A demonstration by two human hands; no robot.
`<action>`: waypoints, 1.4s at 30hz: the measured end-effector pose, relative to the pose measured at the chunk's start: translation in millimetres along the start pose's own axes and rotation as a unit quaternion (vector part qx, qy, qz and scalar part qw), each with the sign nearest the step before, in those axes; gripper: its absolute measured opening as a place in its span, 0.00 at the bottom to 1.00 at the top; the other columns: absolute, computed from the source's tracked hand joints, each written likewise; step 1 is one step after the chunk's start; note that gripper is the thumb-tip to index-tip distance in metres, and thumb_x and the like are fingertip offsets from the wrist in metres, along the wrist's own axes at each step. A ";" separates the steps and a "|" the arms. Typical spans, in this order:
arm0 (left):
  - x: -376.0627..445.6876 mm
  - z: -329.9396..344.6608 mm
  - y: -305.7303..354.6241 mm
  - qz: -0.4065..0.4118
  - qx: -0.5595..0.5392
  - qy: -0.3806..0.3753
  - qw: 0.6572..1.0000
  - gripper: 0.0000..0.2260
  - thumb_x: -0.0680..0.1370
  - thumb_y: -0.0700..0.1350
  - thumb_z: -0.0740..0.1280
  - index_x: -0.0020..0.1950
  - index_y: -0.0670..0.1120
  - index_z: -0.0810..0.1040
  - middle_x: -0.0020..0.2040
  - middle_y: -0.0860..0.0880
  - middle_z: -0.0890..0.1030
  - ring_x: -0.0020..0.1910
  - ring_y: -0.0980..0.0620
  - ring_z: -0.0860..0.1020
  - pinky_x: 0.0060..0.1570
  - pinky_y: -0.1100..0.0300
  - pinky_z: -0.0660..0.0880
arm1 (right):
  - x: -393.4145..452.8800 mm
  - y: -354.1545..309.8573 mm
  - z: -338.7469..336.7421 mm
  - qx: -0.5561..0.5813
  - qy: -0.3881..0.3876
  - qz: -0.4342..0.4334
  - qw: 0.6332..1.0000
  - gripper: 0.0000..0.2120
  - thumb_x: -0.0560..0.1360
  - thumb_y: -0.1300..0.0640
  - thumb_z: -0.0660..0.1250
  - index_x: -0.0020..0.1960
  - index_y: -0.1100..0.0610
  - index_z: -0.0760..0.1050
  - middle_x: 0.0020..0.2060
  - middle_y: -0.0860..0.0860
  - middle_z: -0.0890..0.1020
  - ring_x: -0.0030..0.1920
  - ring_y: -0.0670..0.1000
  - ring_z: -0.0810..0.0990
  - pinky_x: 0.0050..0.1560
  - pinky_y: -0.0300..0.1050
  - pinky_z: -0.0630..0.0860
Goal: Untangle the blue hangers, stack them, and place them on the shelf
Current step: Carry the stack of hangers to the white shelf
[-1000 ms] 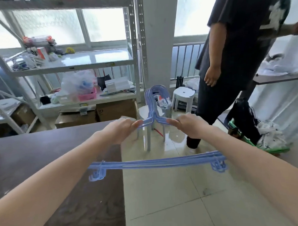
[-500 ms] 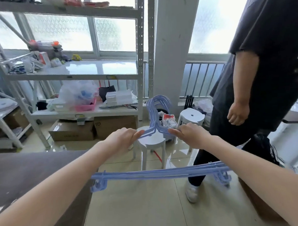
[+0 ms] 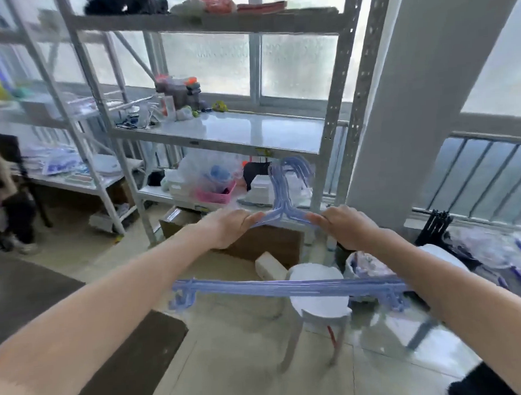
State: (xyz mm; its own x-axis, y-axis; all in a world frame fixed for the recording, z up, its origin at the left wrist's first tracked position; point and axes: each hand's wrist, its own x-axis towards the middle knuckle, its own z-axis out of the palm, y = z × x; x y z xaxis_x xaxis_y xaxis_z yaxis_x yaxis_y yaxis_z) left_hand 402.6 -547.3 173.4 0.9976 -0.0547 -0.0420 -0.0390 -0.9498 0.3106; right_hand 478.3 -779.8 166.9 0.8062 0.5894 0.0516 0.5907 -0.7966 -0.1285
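A stack of blue hangers (image 3: 287, 287) is held out in front of me, hooks pointing up and away. My left hand (image 3: 229, 228) grips the left shoulder of the stack close to the hooks. On the other side my right hand (image 3: 344, 226) grips the right shoulder. The bottom bars run level across my forearms. Straight ahead stands the white metal shelf (image 3: 250, 135); its middle board is bare on the right half, just above and beyond the hooks.
Small items crowd the middle board's left end. Bags, a pink basket (image 3: 216, 194) and boxes fill the lower board. A white stool (image 3: 317, 296) stands below the hangers, cardboard boxes (image 3: 267, 241) behind it. A white pillar (image 3: 422, 106) rises at right, a dark table (image 3: 33, 293) at left.
The view has turned left and moved closer to the shelf, the stack still gripped the same way. The standing person at right has left the view. The stool now lies beneath the hangers.
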 end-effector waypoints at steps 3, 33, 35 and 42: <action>48.2 -8.9 -18.5 -0.042 0.016 -0.007 0.999 0.26 0.81 0.56 0.43 0.57 0.41 0.74 0.50 0.39 0.79 0.54 0.42 0.77 0.53 0.51 0.69 | 66.7 15.5 0.4 0.023 -0.011 -0.036 0.999 0.25 0.75 0.34 0.45 0.28 0.49 0.61 0.27 0.49 0.70 0.33 0.55 0.72 0.38 0.48 0.68; 260.5 -134.7 -462.5 -0.320 -0.006 0.067 0.945 0.23 0.80 0.60 0.47 0.48 0.46 0.76 0.37 0.46 0.76 0.41 0.43 0.77 0.43 0.55 0.68 | 660.9 -196.1 82.7 0.062 -0.048 -0.363 0.929 0.34 0.70 0.30 0.40 0.30 0.58 0.66 0.27 0.52 0.71 0.26 0.52 0.68 0.29 0.44 0.61; 271.6 -145.1 -490.7 -0.356 -0.017 0.085 0.930 0.17 0.82 0.53 0.48 0.54 0.47 0.74 0.36 0.47 0.73 0.44 0.42 0.77 0.47 0.52 0.71 | 695.0 -214.8 88.2 0.057 -0.045 -0.376 0.924 0.29 0.76 0.36 0.46 0.29 0.57 0.65 0.25 0.51 0.70 0.25 0.51 0.67 0.27 0.44 0.60; 311.7 -188.2 -568.5 -0.379 -0.021 0.072 0.922 0.26 0.77 0.64 0.42 0.32 0.48 0.65 0.30 0.47 0.70 0.31 0.46 0.71 0.39 0.53 0.68 | 804.4 -269.6 93.6 0.081 -0.072 -0.393 0.913 0.36 0.67 0.28 0.39 0.30 0.58 0.68 0.30 0.56 0.76 0.32 0.56 0.74 0.36 0.48 0.70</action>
State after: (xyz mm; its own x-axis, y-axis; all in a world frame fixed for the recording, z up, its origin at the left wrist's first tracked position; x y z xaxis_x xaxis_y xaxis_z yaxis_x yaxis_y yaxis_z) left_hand 746.4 33.6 162.5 0.7341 0.6652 -0.1364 0.6726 -0.6847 0.2807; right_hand 964.3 -78.3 150.4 0.1158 0.9913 0.0622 0.9624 -0.0965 -0.2538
